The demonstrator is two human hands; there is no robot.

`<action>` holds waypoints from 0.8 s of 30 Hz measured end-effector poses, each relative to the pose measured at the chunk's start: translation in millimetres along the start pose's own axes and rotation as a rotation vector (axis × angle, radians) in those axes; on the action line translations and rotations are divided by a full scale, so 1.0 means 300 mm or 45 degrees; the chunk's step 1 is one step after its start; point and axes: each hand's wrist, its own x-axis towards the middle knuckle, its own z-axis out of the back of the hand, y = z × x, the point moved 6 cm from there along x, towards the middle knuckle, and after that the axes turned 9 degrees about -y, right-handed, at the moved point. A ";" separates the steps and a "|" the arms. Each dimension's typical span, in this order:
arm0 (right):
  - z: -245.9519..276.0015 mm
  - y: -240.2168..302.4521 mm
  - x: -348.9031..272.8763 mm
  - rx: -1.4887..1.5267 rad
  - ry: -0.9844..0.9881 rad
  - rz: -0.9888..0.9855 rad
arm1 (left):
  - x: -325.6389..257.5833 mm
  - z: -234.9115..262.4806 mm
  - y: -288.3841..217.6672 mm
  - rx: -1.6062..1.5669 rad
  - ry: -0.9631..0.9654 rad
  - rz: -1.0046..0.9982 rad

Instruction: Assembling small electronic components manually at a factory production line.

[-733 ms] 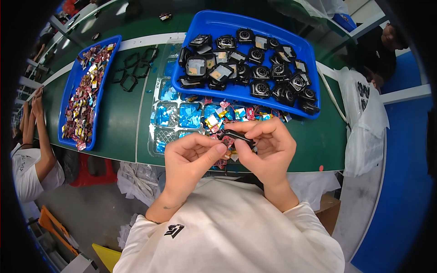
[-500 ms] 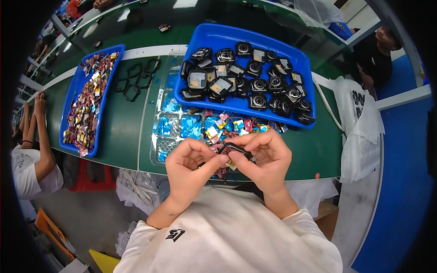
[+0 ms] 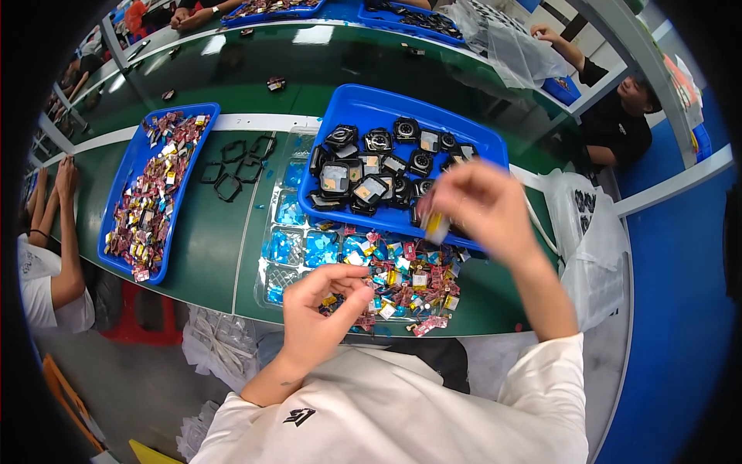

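My right hand is raised over the near right part of a large blue tray, blurred by motion. Between its fingertips is a small battery pack with yellow and white faces and a reddish end. My left hand hovers in front of a heap of small circuit boards with batteries. Its fingers are curled, with a gap between thumb and forefinger; I see nothing held there. Several black smartwatch cases lie jumbled in the tray; my right hand hides some.
A clear compartment tray with blue film pieces sits under the heap. To the left stand a long blue tray of similar boards and several black frames. A plastic bag hangs right. Co-workers sit left and far right.
My hands have parted. The black case they held together is no longer visible in them. My right hand has moved up and right over the tray; the left has moved slightly down.
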 end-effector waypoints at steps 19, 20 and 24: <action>0.574 -0.393 0.546 -1.489 -0.529 -0.040 | 0.057 0.170 -0.091 0.979 -0.144 -0.519; 0.538 -0.342 0.496 -1.493 -0.523 -0.051 | 0.049 0.162 -0.090 1.071 -0.062 -0.576; 0.219 -0.045 0.210 -0.877 -0.284 0.221 | 0.028 0.165 -0.076 1.084 0.047 -0.469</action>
